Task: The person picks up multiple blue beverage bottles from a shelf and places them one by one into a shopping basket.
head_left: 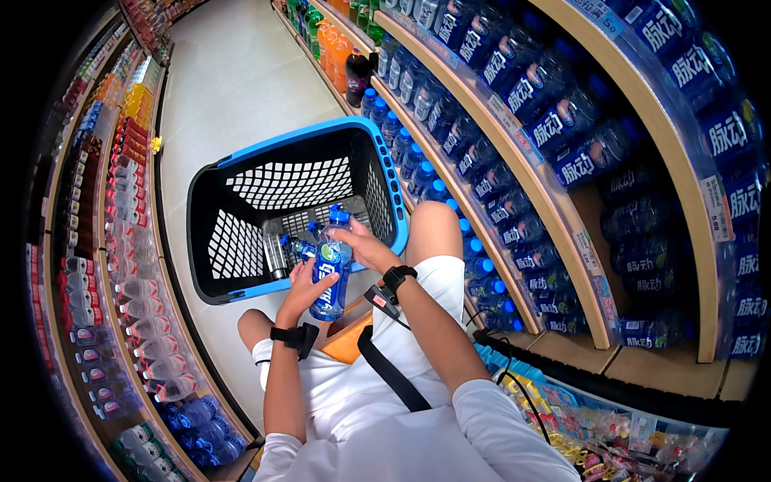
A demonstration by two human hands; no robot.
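Over the near edge of the shopping basket (285, 128), black with a blue rim, both my hands grip blue-labelled drink bottles (327, 277) with blue caps. My left hand (302, 291) is closed on the left side of the bottles, thumb across a label. My right hand (366, 246) is closed round the upper part on the right. At least two bottles are held close together; the hands and front bottle partly hide the rest. Inside the basket, a clear bottle (275, 251) lies by the near wall.
Shelves (490, 120) of blue-labelled bottles rise close on my right, with bottles (434, 190) standing along their foot. To the left runs a shelf of packed water bottles (152, 325). Pale floor tiles (225, 72) stretch ahead. Bagged goods (594, 426) are at lower right.
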